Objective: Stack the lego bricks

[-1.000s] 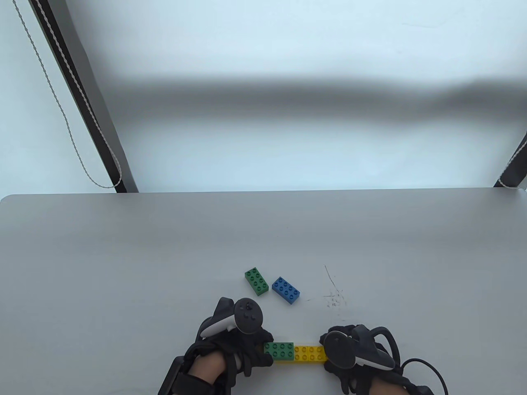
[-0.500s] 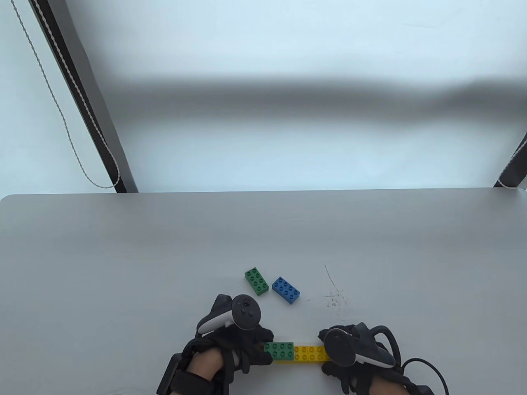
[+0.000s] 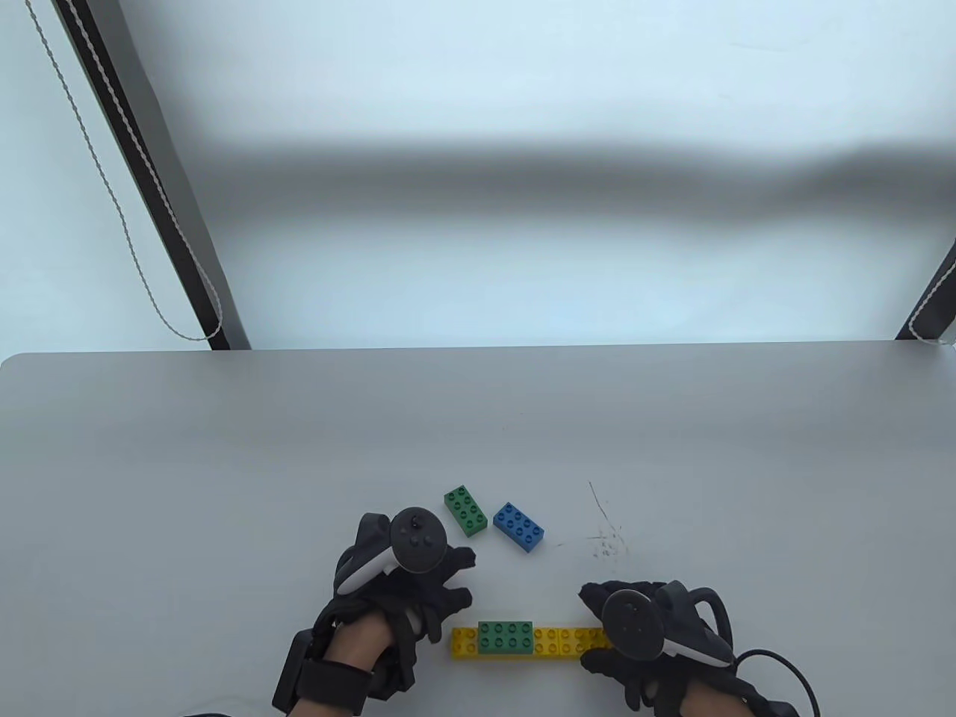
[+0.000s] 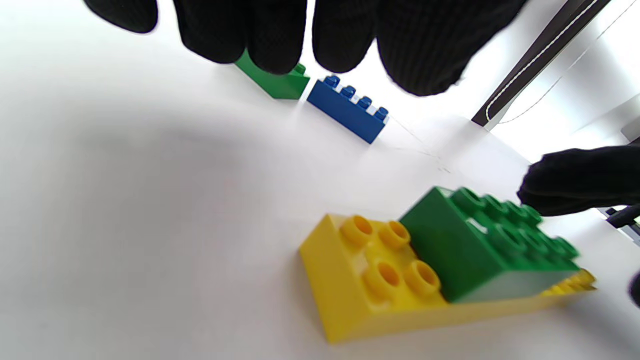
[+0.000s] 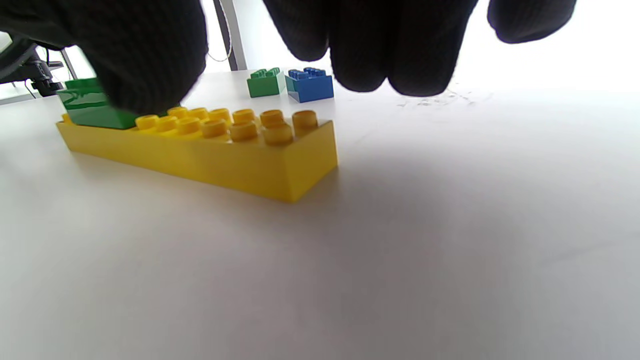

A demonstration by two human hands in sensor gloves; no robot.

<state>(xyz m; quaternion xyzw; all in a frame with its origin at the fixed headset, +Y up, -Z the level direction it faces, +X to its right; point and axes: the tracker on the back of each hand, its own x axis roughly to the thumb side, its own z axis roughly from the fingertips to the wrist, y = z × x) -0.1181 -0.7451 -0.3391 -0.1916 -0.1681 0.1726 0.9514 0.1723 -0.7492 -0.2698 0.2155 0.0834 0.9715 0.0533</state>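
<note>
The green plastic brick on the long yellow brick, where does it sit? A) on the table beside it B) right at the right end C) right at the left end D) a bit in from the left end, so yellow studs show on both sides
D: the green plastic brick is pressed onto the long yellow brick, with four bare yellow studs showing to its left and more to its right.
</note>
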